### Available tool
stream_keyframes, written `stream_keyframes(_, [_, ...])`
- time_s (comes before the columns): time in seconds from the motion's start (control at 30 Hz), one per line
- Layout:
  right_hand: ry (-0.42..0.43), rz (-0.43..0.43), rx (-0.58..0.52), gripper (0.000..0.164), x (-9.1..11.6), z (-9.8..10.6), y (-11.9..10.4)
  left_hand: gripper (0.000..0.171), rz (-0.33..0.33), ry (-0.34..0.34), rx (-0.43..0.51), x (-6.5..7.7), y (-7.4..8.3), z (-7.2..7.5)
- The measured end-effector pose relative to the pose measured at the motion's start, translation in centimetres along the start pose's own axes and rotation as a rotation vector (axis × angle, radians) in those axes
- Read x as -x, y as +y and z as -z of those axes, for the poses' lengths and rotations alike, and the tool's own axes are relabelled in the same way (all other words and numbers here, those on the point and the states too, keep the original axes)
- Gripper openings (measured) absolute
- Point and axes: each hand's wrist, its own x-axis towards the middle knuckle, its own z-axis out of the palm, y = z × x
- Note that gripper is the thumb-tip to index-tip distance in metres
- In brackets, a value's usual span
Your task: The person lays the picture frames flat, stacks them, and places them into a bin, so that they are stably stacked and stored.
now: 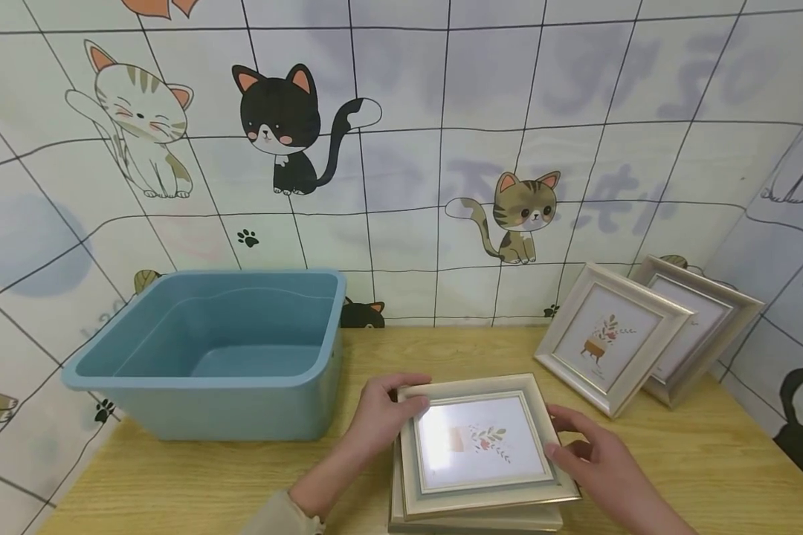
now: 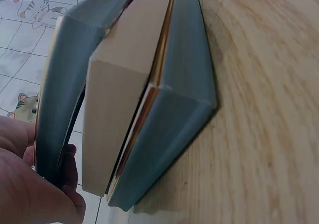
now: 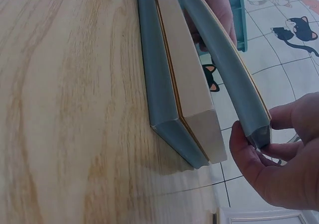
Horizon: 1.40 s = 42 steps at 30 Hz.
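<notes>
A cream picture frame [image 1: 482, 505] with a flower print is held by both hands above a stack of frames. My left hand [image 1: 383, 414] grips its left edge, thumb on the front. At the right edge, my right hand [image 1: 595, 453] pinches it between thumb and fingers. In the right wrist view the held frame [image 3: 227, 69] is tilted, with a gap to the stack. Below lie a cream-sided frame [image 2: 112, 114] and a blue-grey-sided frame [image 2: 174, 119], flat on the wooden table [image 2: 269, 114].
A blue plastic tub [image 1: 207, 405] stands at the left. Two more frames lean against the wall at the back right: a cream one with a plant print [image 1: 578, 371] and a brownish one [image 1: 716, 349] behind it. The wall covering [image 1: 408, 178] has cartoon cats.
</notes>
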Motion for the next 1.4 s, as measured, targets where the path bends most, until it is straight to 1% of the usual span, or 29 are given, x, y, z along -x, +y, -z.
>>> stream_keyframes(0.13, [-0.028, -0.051, 0.033, 0.061, -0.1, 0.0, 0.1, 0.028, 0.000, -0.008, -0.036, -0.2, -0.4, -0.1])
stream_keyframes(0.27, [-0.058, -0.097, 0.024, 0.065, -0.2, 0.0, 0.1, 0.029, -0.008, -0.016, -0.067, -0.4, -0.5, -0.1])
stream_keyframes(0.47, [-0.131, -0.041, 0.038, 0.069, 0.2, 0.0, 0.6, 0.029, -0.018, -0.033, -0.115, -0.4, -0.5, 0.2])
stream_keyframes(0.53, [-0.132, -0.049, 0.045, 0.070, 0.5, -0.1, 0.6, 0.029, -0.019, -0.038, -0.128, -0.4, -0.5, 0.3])
stream_keyframes(0.7, [-0.109, -0.121, 0.062, 0.076, 0.7, -0.5, 0.6, 0.029, -0.077, -0.061, -0.172, -0.3, -0.8, 0.5])
stream_keyframes(0.8, [-0.112, -0.128, 0.080, 0.078, 0.6, -0.6, 0.7, 0.029, -0.095, -0.070, -0.194, -0.4, -1.1, 0.4])
stream_keyframes(0.87, [-0.122, -0.122, 0.075, 0.078, 0.6, -0.5, 0.9, 0.029, -0.090, -0.071, -0.204, -0.4, -1.2, 0.4])
stream_keyframes(0.97, [-0.159, -0.117, 0.036, 0.079, 0.6, -0.4, 1.3, 0.028, -0.077, -0.073, -0.213, -0.6, -1.5, 0.6])
stream_keyframes(1.13, [-0.213, -0.095, 0.000, 0.080, 0.7, -0.3, 1.7, 0.029, -0.068, -0.094, -0.198, -0.7, -1.7, 0.8])
stream_keyframes(1.27, [-0.216, -0.054, 0.028, 0.077, 0.6, -0.2, 1.8, 0.029, -0.060, -0.101, -0.190, -0.9, -1.9, 0.9])
stream_keyframes(1.4, [-0.214, -0.036, 0.049, 0.076, 0.5, -0.2, 1.9, 0.029, -0.057, -0.101, -0.197, -0.9, -2.0, 0.9])
